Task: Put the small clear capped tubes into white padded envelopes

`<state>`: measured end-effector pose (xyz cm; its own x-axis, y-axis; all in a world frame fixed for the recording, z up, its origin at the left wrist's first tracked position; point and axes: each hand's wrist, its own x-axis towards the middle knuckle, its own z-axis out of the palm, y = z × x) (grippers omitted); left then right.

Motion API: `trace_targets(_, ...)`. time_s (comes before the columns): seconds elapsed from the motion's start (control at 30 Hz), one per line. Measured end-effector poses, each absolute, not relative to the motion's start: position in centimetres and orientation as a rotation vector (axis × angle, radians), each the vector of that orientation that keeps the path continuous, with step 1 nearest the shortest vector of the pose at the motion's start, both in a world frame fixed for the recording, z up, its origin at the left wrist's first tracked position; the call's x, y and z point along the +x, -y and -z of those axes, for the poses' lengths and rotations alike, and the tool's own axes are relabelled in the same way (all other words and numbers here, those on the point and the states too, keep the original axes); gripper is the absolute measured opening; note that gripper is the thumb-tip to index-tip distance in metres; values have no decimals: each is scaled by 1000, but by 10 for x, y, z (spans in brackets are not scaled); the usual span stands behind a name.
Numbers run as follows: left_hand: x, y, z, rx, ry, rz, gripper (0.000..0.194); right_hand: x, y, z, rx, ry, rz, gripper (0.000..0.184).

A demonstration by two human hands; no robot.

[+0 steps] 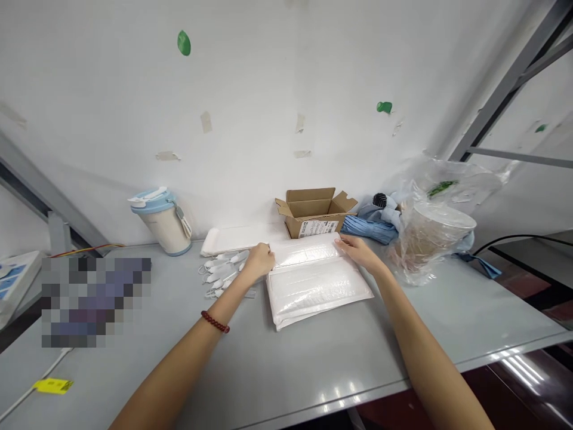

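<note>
A white padded bubble mailer [316,283] lies on the grey table in front of me, its upper part folded in a band across the far end. My left hand [260,261] is closed on the mailer's upper left edge, fingers curled in. My right hand [357,249] pinches its upper right corner, thumb on top. Just left of my left hand lie several small white items with loops [219,275], partly in clear plastic; their kind is unclear. Behind them rests a stack of flat white mailers [237,237]. An open cardboard box [313,224] with a printed label stands directly behind the mailer.
A cream and blue insulated jug [165,224] stands back left. Blue cloth [369,227] and a container wrapped in clear plastic [432,239] sit back right. A blurred-out patch [96,301] covers something at left, near a white cable with a yellow tag [54,386]. The table's front edge [358,401] runs below.
</note>
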<state>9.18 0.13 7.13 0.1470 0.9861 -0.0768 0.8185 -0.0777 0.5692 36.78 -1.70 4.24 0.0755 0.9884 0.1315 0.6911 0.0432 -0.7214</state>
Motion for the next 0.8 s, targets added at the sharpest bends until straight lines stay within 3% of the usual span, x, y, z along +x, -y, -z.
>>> trace_targets(0.17,65,23,-83,1890,-1680,-439,26,371,20,-50,-1968,1602,-413,51)
trace_targets(0.37,48,71,-78,1540,-1413,-116,42,373,32,-61,-2208,1637,-394,51)
trace_targets(0.57,62,75,-56,1499,-1289,-187,56,373,37,-62,-2332,1717,-549,61)
trace_targets(0.8,67,70,-54,1556,-1307,-236,50,369,34,-62,-2362,1776,-393,55)
